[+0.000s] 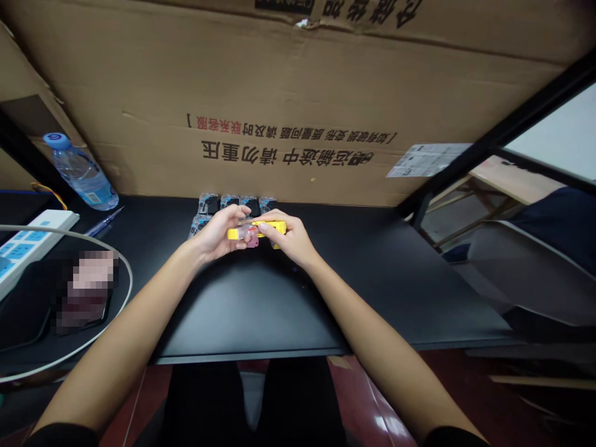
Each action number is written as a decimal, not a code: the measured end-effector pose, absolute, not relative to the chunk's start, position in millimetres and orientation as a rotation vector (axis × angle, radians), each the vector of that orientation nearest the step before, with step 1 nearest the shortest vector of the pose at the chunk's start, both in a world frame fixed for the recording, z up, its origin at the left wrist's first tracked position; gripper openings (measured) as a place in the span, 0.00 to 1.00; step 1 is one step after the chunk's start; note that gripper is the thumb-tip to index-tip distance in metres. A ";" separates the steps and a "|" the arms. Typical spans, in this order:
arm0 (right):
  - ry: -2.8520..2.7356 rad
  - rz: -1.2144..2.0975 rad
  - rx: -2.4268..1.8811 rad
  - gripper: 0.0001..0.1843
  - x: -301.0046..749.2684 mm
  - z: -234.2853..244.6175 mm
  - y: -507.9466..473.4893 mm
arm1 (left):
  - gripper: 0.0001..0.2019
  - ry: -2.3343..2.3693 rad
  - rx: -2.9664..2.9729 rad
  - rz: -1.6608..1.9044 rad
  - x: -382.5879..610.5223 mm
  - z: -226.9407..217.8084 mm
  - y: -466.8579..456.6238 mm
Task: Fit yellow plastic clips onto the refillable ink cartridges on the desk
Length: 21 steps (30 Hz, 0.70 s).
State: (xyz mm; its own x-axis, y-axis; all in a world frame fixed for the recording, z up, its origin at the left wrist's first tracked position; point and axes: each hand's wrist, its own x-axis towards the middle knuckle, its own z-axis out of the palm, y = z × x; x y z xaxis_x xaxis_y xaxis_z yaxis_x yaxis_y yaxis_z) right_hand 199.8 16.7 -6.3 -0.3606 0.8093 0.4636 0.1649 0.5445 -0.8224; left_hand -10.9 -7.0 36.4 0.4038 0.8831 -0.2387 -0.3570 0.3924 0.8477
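Above the middle of the black desk, my two hands are close together. My right hand [288, 236] is closed around a bright yellow plastic piece [274, 226], its thumb pressed on top. My left hand [221, 233] has its fingers curled around the left end of a small clear plastic part [244, 232] with yellow and red on it. A pink bit [252, 241] shows below, between the hands. Whether the clear part and the yellow piece are joined cannot be made out. Just behind my hands lie several small clear packs [230, 202] with blue and black contents, partly hidden by my left hand.
A cardboard sheet [261, 74] stands along the desk's back edge. At left are a water bottle [84, 171], a pen [105, 222], a white power strip [37, 242], a looping white cable [130, 292] and a blurred-out phone-like object [88, 292]. A black metal frame [470, 155] rises at right.
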 end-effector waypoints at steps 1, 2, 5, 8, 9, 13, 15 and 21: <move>-1.788 0.896 -0.830 0.21 197.7 -6.5 16.3 | 0.13 0.761 0.794 0.921 -9.4 38.6 -7.9; -1.737 0.938 -0.858 0.22 195.8 -6.7 16.0 | 0.14 0.739 0.797 0.940 -7.9 40.3 -8.8; -1.565 1.076 -0.895 0.25 191.1 -7.2 15.7 | 0.23 0.701 0.907 0.967 -4.0 40.6 -11.1; -1.374 1.222 -0.865 0.28 187.5 -7.3 15.7 | 0.26 0.774 1.183 0.979 -1.5 32.1 -11.1; -1.321 1.264 -0.860 0.29 186.8 -7.1 15.6 | 0.26 0.826 1.283 0.981 -1.1 28.1 -10.4; -1.219 1.370 -0.902 0.31 187.5 -4.0 14.9 | 0.20 0.990 1.537 1.045 -1.9 13.9 -5.1; -1.240 1.376 -0.915 0.31 189.9 -1.6 15.5 | 0.19 1.021 1.587 1.074 -3.6 10.1 -2.4; -1.442 1.211 -0.875 0.33 198.6 3.6 19.6 | 0.18 1.062 1.624 1.125 -7.5 8.3 0.9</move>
